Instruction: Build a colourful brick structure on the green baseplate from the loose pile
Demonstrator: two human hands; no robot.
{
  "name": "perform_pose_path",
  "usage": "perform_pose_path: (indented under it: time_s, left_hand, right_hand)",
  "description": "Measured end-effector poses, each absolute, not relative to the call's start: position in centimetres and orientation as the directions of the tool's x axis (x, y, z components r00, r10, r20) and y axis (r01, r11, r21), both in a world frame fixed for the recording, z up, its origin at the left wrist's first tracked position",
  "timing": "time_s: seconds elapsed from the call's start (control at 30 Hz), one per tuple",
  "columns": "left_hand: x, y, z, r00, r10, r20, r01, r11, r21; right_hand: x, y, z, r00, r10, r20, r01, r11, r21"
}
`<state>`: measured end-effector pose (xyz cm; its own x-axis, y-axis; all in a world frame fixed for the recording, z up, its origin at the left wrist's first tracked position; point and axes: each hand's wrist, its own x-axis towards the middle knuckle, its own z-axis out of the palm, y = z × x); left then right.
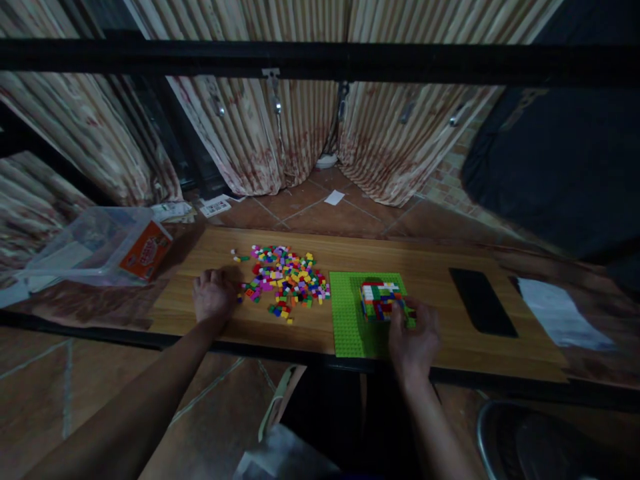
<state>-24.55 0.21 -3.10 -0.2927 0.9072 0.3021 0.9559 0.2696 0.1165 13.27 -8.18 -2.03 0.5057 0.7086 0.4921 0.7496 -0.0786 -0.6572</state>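
A small multicoloured structure of toy bricks (377, 300) stands on a bright green baseplate (345, 327). My right hand (416, 337) is at its right front corner, thumb against the bricks and fingers curled round that side, partly covering it. To the left, a loose pile of toy bricks (290, 277) in many colours spreads over the wooden table (300, 337). Just beside the pile's left edge my left hand (214, 293) rests on the tabletop with its fingers curled in; whatever they hold, if anything, is hidden.
A black flat slab (483, 301) and a white sheet or bag (563, 313) lie towards the right. On the far left sits a clear plastic bin (95, 247) with an orange label (147, 251). Striped curtains (280, 140) hang behind, and a dark bar crosses above.
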Motion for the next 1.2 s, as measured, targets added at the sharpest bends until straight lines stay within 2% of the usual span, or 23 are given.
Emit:
perform_pose_path:
  time_s: [0.07, 0.17, 0.23, 0.3, 0.6, 0.83, 1.2]
  left_hand:
    - [-24.7, 0.3, -3.3, -0.294, 0.904, 0.312, 0.955, 0.269, 0.121]
    - [-24.7, 0.3, -3.5, -0.297, 0.898, 0.325, 0.955, 0.269, 0.129]
    - [-24.7, 0.3, -3.5, -0.297, 0.898, 0.326, 0.954, 0.268, 0.133]
    - [-24.6, 0.2, -3.4, -0.295, 0.899, 0.323, 0.955, 0.264, 0.138]
    - [-24.4, 0.1, -3.1, -0.316, 0.901, 0.297, 0.946, 0.278, 0.164]
    - [-24.6, 0.1, -3.5, -0.315, 0.894, 0.318, 0.945, 0.267, 0.188]
    - [-24.4, 0.0, -3.0, -0.309, 0.902, 0.302, 0.949, 0.273, 0.155]
  right_hand:
    - [11.4, -8.5, -1.5, 0.386, 0.734, 0.559, 0.787, 0.054, -0.614]
    - [7.8, -8.5, -1.3, 0.122, 0.854, 0.506, 0.752, 0.253, -0.609]
    - [5.4, -8.3, -1.5, -0.017, 0.900, 0.435, 0.736, 0.306, -0.604]
    - [3.5, -7.7, -2.0, -0.075, 0.919, 0.388, 0.740, 0.312, -0.596]
    - [1.3, -5.5, -3.2, -0.151, 0.941, 0.302, 0.806, 0.294, -0.514]
    - [2.9, -6.2, -2.3, -0.255, 0.933, 0.255, 0.744, 0.358, -0.564]
    - [2.5, -6.1, -3.1, -0.262, 0.926, 0.273, 0.730, 0.375, -0.571]
